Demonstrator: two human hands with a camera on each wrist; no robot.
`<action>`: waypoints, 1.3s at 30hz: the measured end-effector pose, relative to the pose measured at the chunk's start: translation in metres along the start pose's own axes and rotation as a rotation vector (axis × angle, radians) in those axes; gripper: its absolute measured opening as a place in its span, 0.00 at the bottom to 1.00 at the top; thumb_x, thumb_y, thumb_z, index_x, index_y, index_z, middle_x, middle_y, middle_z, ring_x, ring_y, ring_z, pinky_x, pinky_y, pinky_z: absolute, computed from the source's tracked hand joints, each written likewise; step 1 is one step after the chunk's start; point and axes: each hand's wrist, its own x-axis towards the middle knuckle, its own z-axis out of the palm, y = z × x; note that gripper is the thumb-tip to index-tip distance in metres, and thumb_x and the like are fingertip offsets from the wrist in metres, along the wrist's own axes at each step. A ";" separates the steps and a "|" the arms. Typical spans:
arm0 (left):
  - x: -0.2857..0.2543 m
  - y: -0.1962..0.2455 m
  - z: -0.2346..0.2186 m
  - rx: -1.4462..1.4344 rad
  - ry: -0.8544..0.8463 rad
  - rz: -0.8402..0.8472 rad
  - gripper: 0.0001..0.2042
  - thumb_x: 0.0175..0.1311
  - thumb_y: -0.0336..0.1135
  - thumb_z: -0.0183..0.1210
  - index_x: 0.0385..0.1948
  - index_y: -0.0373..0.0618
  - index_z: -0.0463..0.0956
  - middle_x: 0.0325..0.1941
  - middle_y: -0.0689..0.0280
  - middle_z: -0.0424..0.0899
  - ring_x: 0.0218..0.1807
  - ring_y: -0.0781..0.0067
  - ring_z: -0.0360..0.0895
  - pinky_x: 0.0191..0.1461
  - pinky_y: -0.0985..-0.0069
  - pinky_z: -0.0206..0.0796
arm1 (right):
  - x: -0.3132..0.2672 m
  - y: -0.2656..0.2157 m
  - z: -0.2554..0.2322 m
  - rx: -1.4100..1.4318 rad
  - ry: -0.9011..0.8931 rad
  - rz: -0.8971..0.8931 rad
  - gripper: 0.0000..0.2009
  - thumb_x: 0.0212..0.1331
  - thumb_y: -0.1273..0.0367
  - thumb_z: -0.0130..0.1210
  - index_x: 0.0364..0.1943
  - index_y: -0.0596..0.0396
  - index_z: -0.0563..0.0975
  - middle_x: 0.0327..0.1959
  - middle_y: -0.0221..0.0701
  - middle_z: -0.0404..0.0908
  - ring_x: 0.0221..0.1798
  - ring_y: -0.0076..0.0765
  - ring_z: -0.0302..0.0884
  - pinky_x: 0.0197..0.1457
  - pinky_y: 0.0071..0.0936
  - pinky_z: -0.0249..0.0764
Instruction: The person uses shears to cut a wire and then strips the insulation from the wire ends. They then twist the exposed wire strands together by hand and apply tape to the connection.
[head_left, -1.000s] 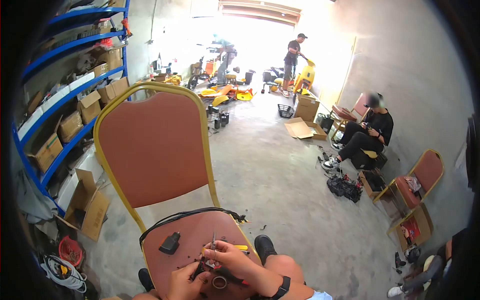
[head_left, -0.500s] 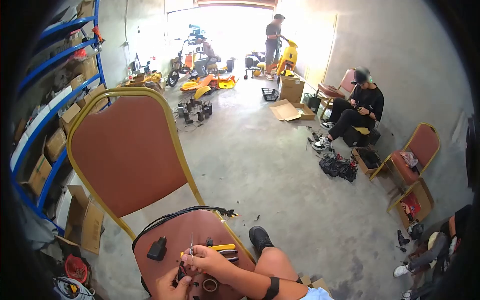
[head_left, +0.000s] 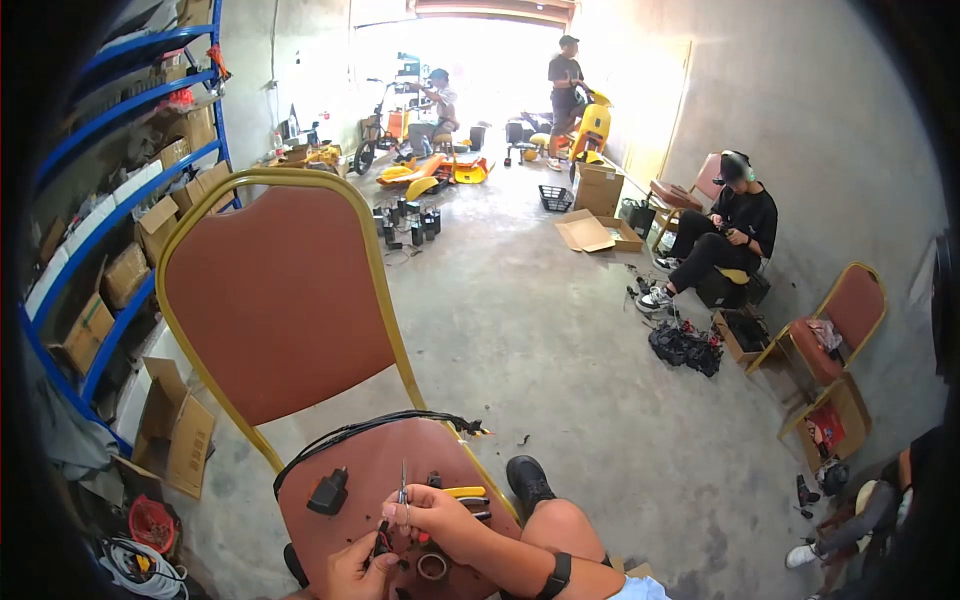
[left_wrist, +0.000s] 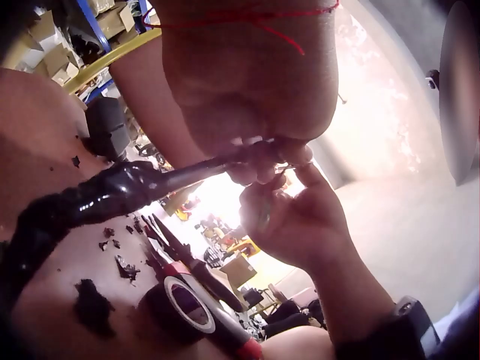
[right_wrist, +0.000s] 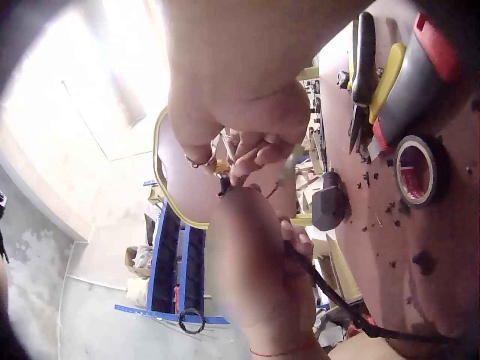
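Observation:
Over the chair seat [head_left: 375,465], my left hand [head_left: 350,570] grips a black cable [left_wrist: 112,195], its thick glossy section trailing toward me in the left wrist view. My right hand [head_left: 430,515] pinches a slender pointed metal tool [head_left: 404,482], tip upward, close to the cable end. The fingertips of both hands meet there, and they partly hide the cable end. Beside the hands lie a roll of black tape [right_wrist: 417,172], pliers with yellow and black handles [head_left: 465,492] and a red and black handled tool [right_wrist: 424,82]. A black plug-like block [head_left: 328,492] sits farther left.
A bundle of black cables [head_left: 370,428] runs along the seat's back edge, below the chair backrest [head_left: 280,300]. Black scraps [left_wrist: 94,306] litter the seat. Blue shelves [head_left: 130,200] stand left. A seated person [head_left: 735,215] works at the right, near a black tangled heap [head_left: 685,347].
The head view has shifted about. Both hands stay together at the cable end, with the pointed tool still in my right hand. A far person at the back has gone from stooping to sitting.

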 end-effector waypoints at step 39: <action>0.012 -0.004 0.013 0.089 0.035 -0.001 0.19 0.69 0.37 0.57 0.55 0.31 0.74 0.48 0.55 0.85 0.49 0.69 0.80 0.53 0.73 0.70 | 0.011 0.018 0.003 0.059 0.122 0.005 0.16 0.63 0.59 0.61 0.46 0.55 0.77 0.33 0.21 0.77 0.32 0.14 0.69 0.34 0.14 0.66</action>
